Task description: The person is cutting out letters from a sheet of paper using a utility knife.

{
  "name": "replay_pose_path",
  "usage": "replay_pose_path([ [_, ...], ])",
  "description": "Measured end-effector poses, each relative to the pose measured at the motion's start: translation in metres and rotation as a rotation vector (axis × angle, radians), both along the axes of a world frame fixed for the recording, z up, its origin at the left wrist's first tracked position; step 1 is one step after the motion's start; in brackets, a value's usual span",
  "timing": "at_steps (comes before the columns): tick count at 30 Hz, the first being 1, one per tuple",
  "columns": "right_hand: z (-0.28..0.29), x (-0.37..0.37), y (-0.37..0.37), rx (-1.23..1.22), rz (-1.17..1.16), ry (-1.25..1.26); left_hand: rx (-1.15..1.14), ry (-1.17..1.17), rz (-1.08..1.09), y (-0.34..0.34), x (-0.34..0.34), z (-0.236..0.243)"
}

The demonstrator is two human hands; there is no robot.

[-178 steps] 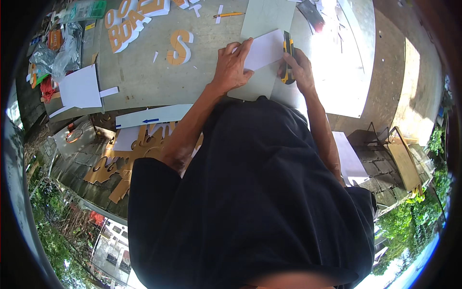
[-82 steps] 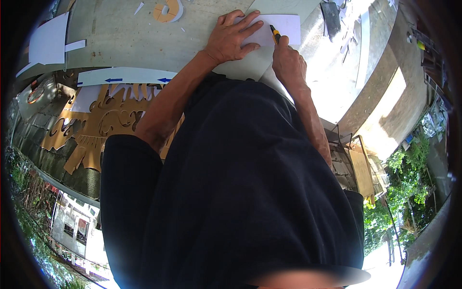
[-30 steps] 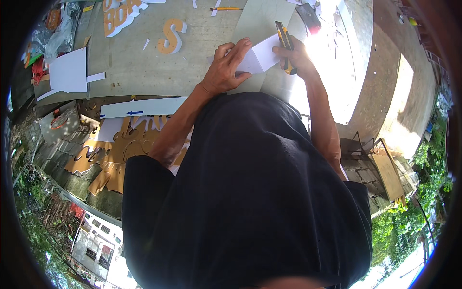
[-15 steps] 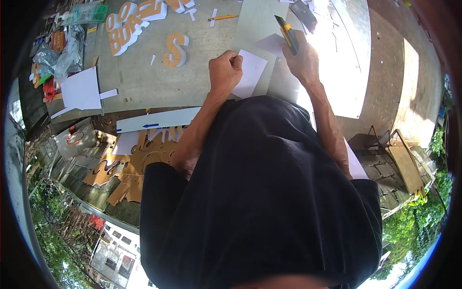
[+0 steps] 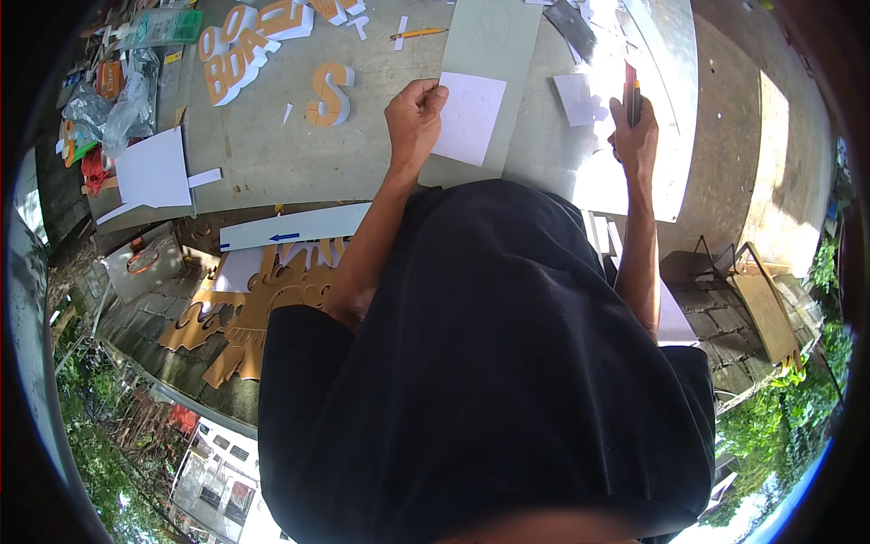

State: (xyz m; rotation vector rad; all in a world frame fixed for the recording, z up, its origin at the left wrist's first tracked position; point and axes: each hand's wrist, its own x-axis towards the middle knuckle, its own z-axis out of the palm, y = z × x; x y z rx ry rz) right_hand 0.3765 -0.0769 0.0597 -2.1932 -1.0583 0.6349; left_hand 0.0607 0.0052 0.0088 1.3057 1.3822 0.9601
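There, upper centre, the left hand point(image 5: 414, 122) pinched a white sheet point(image 5: 473, 120); upper right, the right hand point(image 5: 638, 143) gripped the cutter point(image 5: 634, 107); letters point(image 5: 237, 68) stood upper left!

White card point(image 5: 469, 122), black shirt point(image 5: 489, 363), yellow pencil point(image 5: 421, 33)

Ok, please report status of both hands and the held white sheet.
Left hand pinching white rectangular sheet near a corner. Right hand gripping utility knife, apart from sheet. Smaller white piece lying between the two hands, touching neither.

Head-worn fisheye, looking down, above hands point(image 5: 415, 120)
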Motion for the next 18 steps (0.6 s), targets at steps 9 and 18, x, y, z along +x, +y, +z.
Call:
replay_pose_path([
  [9,-0.003,-0.068,-0.024,-0.304,0.396,0.473,0.535,0.472,-0.339,0.044,0.018,-0.026],
  [18,-0.029,-0.095,-0.011,-0.268,0.539,0.194,0.566,0.596,-0.318,-0.02,-0.005,-0.011],
])
